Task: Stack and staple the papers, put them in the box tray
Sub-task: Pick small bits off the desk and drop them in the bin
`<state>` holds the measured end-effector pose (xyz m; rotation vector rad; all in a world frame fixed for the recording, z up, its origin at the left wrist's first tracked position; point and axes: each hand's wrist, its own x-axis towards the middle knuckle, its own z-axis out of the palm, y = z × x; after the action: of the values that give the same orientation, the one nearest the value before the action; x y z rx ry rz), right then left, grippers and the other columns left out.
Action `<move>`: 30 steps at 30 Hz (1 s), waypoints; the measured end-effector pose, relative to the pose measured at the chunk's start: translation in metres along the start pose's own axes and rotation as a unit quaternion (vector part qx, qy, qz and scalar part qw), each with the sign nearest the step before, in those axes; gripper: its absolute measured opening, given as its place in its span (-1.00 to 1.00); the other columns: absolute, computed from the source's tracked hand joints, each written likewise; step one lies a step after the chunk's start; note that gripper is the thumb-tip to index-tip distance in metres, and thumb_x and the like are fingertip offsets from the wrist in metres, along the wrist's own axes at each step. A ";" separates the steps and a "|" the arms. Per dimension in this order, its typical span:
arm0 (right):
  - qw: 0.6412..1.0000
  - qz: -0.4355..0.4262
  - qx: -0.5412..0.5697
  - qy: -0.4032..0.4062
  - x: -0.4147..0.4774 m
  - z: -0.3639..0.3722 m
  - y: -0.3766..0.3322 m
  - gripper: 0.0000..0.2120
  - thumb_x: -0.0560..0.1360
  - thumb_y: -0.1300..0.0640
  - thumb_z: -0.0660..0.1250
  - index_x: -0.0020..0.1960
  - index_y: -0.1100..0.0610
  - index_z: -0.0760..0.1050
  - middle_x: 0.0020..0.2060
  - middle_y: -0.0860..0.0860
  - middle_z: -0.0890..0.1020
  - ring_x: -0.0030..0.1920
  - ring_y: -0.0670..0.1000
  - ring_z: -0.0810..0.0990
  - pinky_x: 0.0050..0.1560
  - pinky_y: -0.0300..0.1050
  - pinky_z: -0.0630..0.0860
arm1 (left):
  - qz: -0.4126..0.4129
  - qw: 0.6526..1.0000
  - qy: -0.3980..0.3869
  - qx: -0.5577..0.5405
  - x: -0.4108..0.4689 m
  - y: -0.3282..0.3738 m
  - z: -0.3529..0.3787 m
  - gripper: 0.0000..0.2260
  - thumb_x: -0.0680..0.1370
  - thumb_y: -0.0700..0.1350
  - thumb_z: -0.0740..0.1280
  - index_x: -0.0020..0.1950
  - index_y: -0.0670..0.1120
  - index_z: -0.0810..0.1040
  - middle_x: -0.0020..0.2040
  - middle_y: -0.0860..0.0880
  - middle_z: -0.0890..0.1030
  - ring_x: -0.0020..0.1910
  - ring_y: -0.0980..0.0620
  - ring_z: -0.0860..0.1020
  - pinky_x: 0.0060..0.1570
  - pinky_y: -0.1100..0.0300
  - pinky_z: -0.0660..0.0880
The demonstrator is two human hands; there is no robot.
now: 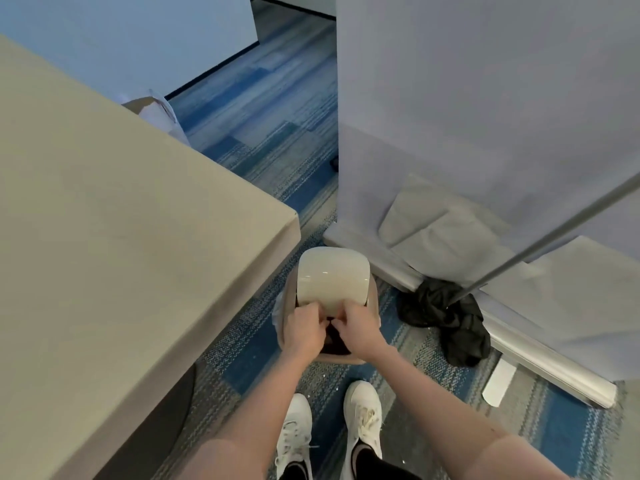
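Note:
I look down at a small beige waste bin (346, 359) on the carpet, its white swing lid (332, 275) tilted up. My left hand (304, 329) and my right hand (356, 329) meet over the bin's dark opening. Their fingertips are pinched together on a small dark object (330, 319); what it is I cannot tell. No papers, stapler or box tray are in view.
A beige table (121, 237) fills the left, its corner close to the bin. A grey partition (485, 98) stands on the right with a black cloth (446, 323) and a metal pole (554, 233) at its foot. My white shoes (294, 434) stand just behind the bin.

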<state>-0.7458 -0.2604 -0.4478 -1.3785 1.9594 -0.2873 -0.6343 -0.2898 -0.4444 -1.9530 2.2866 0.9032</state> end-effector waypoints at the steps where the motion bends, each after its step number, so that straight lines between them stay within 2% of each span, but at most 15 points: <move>1: 1.000 -0.002 -0.007 -0.001 0.002 0.003 0.001 -0.94 0.55 0.21 0.21 -0.04 0.18 0.45 -0.04 0.12 0.60 -0.11 0.07 0.49 -0.16 -0.09 0.34 | 0.011 1.000 -0.004 0.019 0.002 -0.001 0.002 -0.86 0.55 -0.16 0.28 0.06 -0.08 0.59 0.04 -0.10 0.67 0.03 -0.13 0.62 -0.01 -0.04 0.55; 3: 1.000 -0.010 -0.027 -0.009 0.005 0.007 0.003 -0.87 0.51 0.29 0.19 -0.17 0.12 0.41 -0.07 0.17 0.63 -0.17 0.08 0.47 -0.17 -0.05 0.39 | 0.028 0.998 -0.023 0.050 0.006 -0.002 0.005 -0.82 0.54 -0.25 0.24 0.06 -0.08 0.58 0.03 -0.11 0.66 0.03 -0.14 0.62 -0.02 -0.04 0.55; 5: 0.999 -0.022 -0.034 -0.018 0.006 0.010 0.005 -0.78 0.48 0.36 0.17 -0.25 0.08 0.36 -0.09 0.20 0.63 -0.20 0.06 0.42 -0.20 -0.07 0.34 | 0.040 0.996 -0.044 0.069 0.007 -0.003 0.007 -0.77 0.52 -0.30 0.22 0.07 -0.09 0.58 0.04 -0.12 0.65 0.05 -0.15 0.61 -0.01 -0.03 0.55; 6: 0.999 -0.025 -0.034 -0.019 0.007 0.011 0.007 -0.79 0.47 0.37 0.16 -0.22 0.10 0.42 -0.08 0.19 0.64 -0.20 0.07 0.43 -0.20 -0.08 0.34 | 0.044 0.995 -0.050 0.078 0.008 -0.004 0.008 -0.77 0.52 -0.30 0.22 0.08 -0.10 0.59 0.05 -0.13 0.65 0.05 -0.16 0.60 0.00 -0.04 0.55; 8: 0.999 -0.021 -0.026 -0.008 0.009 0.013 0.010 -0.76 0.46 0.38 0.16 -0.04 0.17 0.56 -0.04 0.15 0.66 -0.10 0.12 0.55 -0.11 -0.06 0.46 | 0.050 0.993 -0.052 0.095 0.009 -0.006 0.009 -0.78 0.53 -0.29 0.22 0.08 -0.11 0.59 0.05 -0.15 0.65 0.07 -0.18 0.60 -0.01 -0.03 0.54; 10: 1.000 -0.011 -0.016 0.002 0.010 0.013 0.011 -0.74 0.46 0.35 0.17 0.03 0.17 0.56 -0.03 0.13 0.67 0.00 0.16 0.59 -0.01 0.00 0.53 | 0.056 0.992 -0.049 0.104 0.010 -0.006 0.009 -0.81 0.56 -0.24 0.21 0.06 -0.12 0.60 0.04 -0.15 0.65 0.06 -0.19 0.60 -0.05 -0.03 0.53; 14: 0.999 -0.018 -0.037 -0.001 0.010 0.011 0.007 -0.86 0.52 0.28 0.19 0.02 0.21 0.50 -0.05 0.18 0.65 -0.02 0.21 0.59 -0.05 0.04 0.51 | 0.070 0.991 -0.041 0.102 0.012 -0.006 0.007 -0.83 0.58 -0.16 0.23 0.03 -0.14 0.61 0.04 -0.14 0.64 0.04 -0.18 0.61 -0.08 -0.04 0.54; 19: 0.998 -0.022 -0.058 0.000 0.009 0.012 0.006 -0.86 0.51 0.35 0.15 0.02 0.24 0.42 -0.04 0.22 0.63 -0.03 0.22 0.58 -0.19 -0.05 0.32 | 0.081 0.990 -0.045 0.103 0.011 -0.007 0.003 -0.86 0.53 -0.28 0.22 -0.01 -0.12 0.53 0.06 -0.11 0.60 0.04 -0.16 0.58 -0.13 0.00 0.45; 24: 0.999 -0.006 -0.042 -0.008 0.008 0.008 0.001 -0.87 0.55 0.24 0.18 0.07 0.24 0.44 -0.01 0.20 0.63 0.02 0.22 0.58 -0.05 0.03 0.47 | 0.088 0.989 -0.047 0.108 0.010 -0.005 -0.002 -0.89 0.58 -0.15 0.25 0.07 -0.11 0.51 0.08 -0.12 0.63 0.05 -0.18 0.60 -0.09 -0.04 0.52; 26: 0.999 -0.003 -0.036 -0.011 0.006 0.005 -0.001 -0.85 0.58 0.21 0.16 0.08 0.22 0.46 0.00 0.19 0.64 0.03 0.20 0.59 -0.01 0.04 0.50 | 0.092 0.989 -0.045 0.110 0.007 -0.002 -0.005 -0.87 0.57 -0.20 0.24 0.09 -0.10 0.50 0.10 -0.10 0.61 0.05 -0.17 0.60 -0.08 -0.04 0.53; 28: 1.000 -0.004 -0.021 0.002 0.001 -0.002 -0.005 -0.81 0.61 0.16 0.13 0.09 0.20 0.46 0.01 0.16 0.64 0.04 0.18 0.58 -0.03 -0.01 0.47 | 0.090 0.990 -0.036 0.100 0.003 0.002 -0.013 -0.83 0.55 -0.26 0.23 0.11 -0.10 0.50 0.10 -0.08 0.59 0.05 -0.14 0.59 -0.06 0.00 0.50; 30: 1.000 -0.004 0.003 0.025 -0.008 -0.014 -0.010 -0.78 0.62 0.09 0.11 0.08 0.19 0.46 -0.02 0.14 0.63 0.02 0.18 0.58 -0.08 -0.02 0.42 | 0.078 0.993 -0.014 0.090 -0.005 0.010 -0.026 -0.86 0.59 -0.19 0.19 0.05 -0.09 0.52 0.04 -0.08 0.62 0.00 -0.11 0.60 -0.03 0.02 0.49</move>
<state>-0.7464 -0.2601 -0.4291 -1.3874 1.9923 -0.3343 -0.6334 -0.2952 -0.4168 -1.7003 2.4363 0.6993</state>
